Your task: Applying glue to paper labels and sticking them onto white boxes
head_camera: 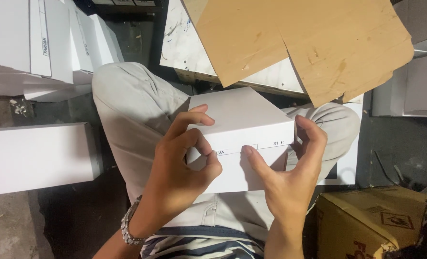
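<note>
A white cardboard box [239, 115] with its lid on rests on my lap, over light grey trousers. My left hand [180, 163] grips the box's near left corner, fingers curled over the lid edge and thumb on the front face. My right hand [290, 168] holds the right side, thumb pressed on the front face below the lid and fingers wrapped round the right corner. A metal watch band [128, 228] is on my left wrist.
Flat brown cardboard sheets [309, 43] lie on a white board [184, 43] ahead. White boxes are stacked at the upper left [40, 43], and one long white box [36, 156] lies at the left. A brown carton [367, 225] stands at the lower right.
</note>
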